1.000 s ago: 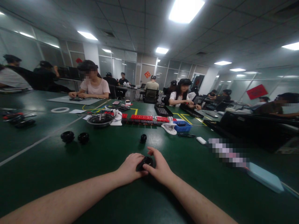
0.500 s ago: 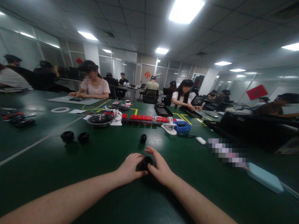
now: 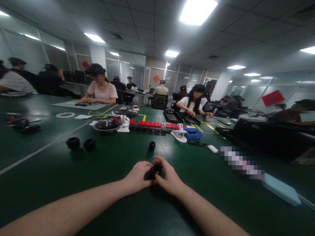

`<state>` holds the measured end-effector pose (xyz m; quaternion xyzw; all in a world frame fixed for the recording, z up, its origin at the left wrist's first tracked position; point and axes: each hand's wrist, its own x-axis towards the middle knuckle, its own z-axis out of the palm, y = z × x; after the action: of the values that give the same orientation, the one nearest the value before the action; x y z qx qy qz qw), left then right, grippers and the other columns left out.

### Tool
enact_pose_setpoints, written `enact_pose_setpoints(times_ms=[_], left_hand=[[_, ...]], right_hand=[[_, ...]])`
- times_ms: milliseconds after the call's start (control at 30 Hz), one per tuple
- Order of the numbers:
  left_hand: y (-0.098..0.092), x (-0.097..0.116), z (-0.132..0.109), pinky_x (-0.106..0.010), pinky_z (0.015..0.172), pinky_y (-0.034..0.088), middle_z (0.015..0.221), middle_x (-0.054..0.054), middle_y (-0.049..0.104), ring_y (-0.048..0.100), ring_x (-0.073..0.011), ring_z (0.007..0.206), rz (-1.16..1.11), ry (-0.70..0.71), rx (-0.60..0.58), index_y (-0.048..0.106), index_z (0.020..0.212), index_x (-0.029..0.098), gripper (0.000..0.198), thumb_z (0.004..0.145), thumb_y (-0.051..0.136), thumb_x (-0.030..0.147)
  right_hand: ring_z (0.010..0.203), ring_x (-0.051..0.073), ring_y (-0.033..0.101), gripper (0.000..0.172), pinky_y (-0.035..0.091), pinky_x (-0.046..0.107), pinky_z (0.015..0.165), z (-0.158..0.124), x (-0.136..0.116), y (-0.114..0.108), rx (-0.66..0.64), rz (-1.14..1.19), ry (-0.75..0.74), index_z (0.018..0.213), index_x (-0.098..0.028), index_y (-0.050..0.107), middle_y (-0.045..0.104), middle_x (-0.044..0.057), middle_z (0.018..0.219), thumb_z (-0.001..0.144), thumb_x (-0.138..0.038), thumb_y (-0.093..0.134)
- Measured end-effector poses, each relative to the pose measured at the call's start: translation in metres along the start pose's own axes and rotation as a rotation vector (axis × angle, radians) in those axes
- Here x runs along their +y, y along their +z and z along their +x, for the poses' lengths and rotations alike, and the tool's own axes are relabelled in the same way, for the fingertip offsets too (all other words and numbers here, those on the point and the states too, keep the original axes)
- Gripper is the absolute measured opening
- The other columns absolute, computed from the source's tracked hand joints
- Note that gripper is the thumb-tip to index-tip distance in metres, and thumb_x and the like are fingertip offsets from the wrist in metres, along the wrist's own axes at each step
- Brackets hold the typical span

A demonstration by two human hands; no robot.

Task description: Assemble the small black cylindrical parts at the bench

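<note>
Low over the green table (image 3: pixel 118 209), my left hand (image 3: pixel 138 177) wraps the left side of a black round part (image 3: pixel 157 169). My right hand (image 3: pixel 168 175) grips the same part from the right, its thumb near the front and its fingers curved over the far side. The part's round open top faces up between the hands; its lower portion is mostly hidden. Beyond the hands stands a small black round piece (image 3: pixel 152 146). Two larger black round pieces (image 3: pixel 73 143) (image 3: pixel 89 144) stand side by side to the left.
Across the middle lie a metal bowl (image 3: pixel 106 126), red blocks (image 3: pixel 150 124), a white clamp (image 3: pixel 179 134) and a blue bin (image 3: pixel 193 133). A light-blue case (image 3: pixel 280 188) is at the right, tools (image 3: pixel 23 124) at the far left. Two people sit across the table.
My right hand's fingers have curled in closer around the black part. The view has shifted slightly. Across the table, the person at the right has moved their hands.
</note>
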<state>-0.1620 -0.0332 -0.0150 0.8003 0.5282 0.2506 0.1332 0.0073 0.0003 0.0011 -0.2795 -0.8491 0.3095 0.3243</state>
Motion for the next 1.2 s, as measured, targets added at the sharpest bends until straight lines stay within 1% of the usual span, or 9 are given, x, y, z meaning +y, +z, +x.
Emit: enact_pose_setpoints(times_ms=[133,300,467,567,700,800,933,1100,1200], left_hand=[[0.000,0.001,0.000,-0.038,0.091,0.034,0.109,-0.006,0.054,0.046,-0.0243,0.102,0.019,-0.001,0.000,0.057,0.099,0.021,0.039,0.066,0.064,0.040],[-0.002,0.003,-0.001,-0.038,0.090,0.035,0.106,-0.005,0.055,0.047,-0.0235,0.101,0.021,0.015,0.007,0.057,0.098,0.021,0.036,0.068,0.062,0.039],[0.000,0.002,-0.001,-0.038,0.090,0.035,0.106,-0.005,0.055,0.047,-0.0232,0.100,0.019,0.025,0.021,0.056,0.101,0.020,0.039,0.068,0.061,0.042],[0.001,0.001,-0.001,-0.038,0.089,0.035,0.105,-0.005,0.055,0.047,-0.0237,0.100,0.017,-0.005,0.015,0.055,0.101,0.020,0.042,0.067,0.063,0.042],[-0.002,0.003,-0.001,-0.038,0.090,0.035,0.107,-0.005,0.054,0.046,-0.0237,0.102,0.023,0.006,-0.003,0.057,0.096,0.020,0.036,0.068,0.061,0.043],[-0.004,0.005,-0.001,-0.038,0.090,0.035,0.108,-0.005,0.054,0.047,-0.0236,0.101,0.020,0.009,-0.007,0.057,0.096,0.021,0.035,0.068,0.061,0.042],[-0.002,0.004,0.000,-0.037,0.088,0.036,0.104,-0.004,0.055,0.048,-0.0232,0.099,0.018,0.018,0.000,0.057,0.097,0.021,0.035,0.067,0.063,0.039],[0.000,0.002,0.000,-0.036,0.088,0.036,0.103,-0.004,0.055,0.048,-0.0226,0.098,0.015,0.033,0.016,0.057,0.097,0.021,0.033,0.069,0.061,0.039],[0.000,0.001,-0.001,-0.038,0.089,0.035,0.106,-0.005,0.054,0.047,-0.0240,0.101,0.005,0.013,-0.002,0.056,0.099,0.021,0.038,0.068,0.062,0.041]], right_hand=[[0.107,0.019,0.045,0.064,0.034,0.039,0.094,-0.001,0.001,-0.001,-0.011,0.000,0.020,0.126,-0.021,0.028,0.046,0.008,0.116,0.067,-0.013,0.054],[0.092,0.019,0.051,0.065,0.041,0.037,0.084,0.002,0.004,0.002,0.042,-0.088,0.125,0.121,-0.019,0.035,0.050,0.006,0.103,0.064,-0.026,0.064],[0.093,0.017,0.052,0.056,0.039,0.035,0.087,0.001,0.000,0.001,0.002,-0.037,0.077,0.119,-0.019,0.036,0.053,0.005,0.102,0.066,-0.014,0.055],[0.103,0.017,0.048,0.065,0.034,0.035,0.094,-0.001,-0.002,-0.002,-0.061,0.011,0.013,0.124,-0.020,0.031,0.052,0.005,0.111,0.063,-0.005,0.048],[0.110,0.020,0.044,0.066,0.030,0.040,0.096,-0.002,0.000,-0.004,-0.013,-0.019,0.038,0.127,-0.021,0.028,0.047,0.007,0.119,0.066,-0.009,0.050],[0.106,0.021,0.046,0.060,0.034,0.040,0.093,-0.001,0.002,-0.004,0.042,-0.059,0.074,0.125,-0.020,0.031,0.048,0.008,0.114,0.070,-0.020,0.055],[0.096,0.020,0.049,0.064,0.039,0.037,0.086,0.000,0.006,0.000,0.093,-0.126,0.090,0.121,-0.020,0.036,0.050,0.006,0.103,0.064,-0.027,0.064],[0.093,0.021,0.050,0.063,0.040,0.037,0.085,0.001,0.008,0.004,0.093,-0.141,0.121,0.117,-0.018,0.039,0.052,0.006,0.098,0.060,-0.026,0.066],[0.099,0.019,0.050,0.059,0.036,0.037,0.090,0.000,0.004,0.000,0.009,-0.034,0.044,0.119,-0.020,0.036,0.054,0.005,0.104,0.064,-0.012,0.054]])
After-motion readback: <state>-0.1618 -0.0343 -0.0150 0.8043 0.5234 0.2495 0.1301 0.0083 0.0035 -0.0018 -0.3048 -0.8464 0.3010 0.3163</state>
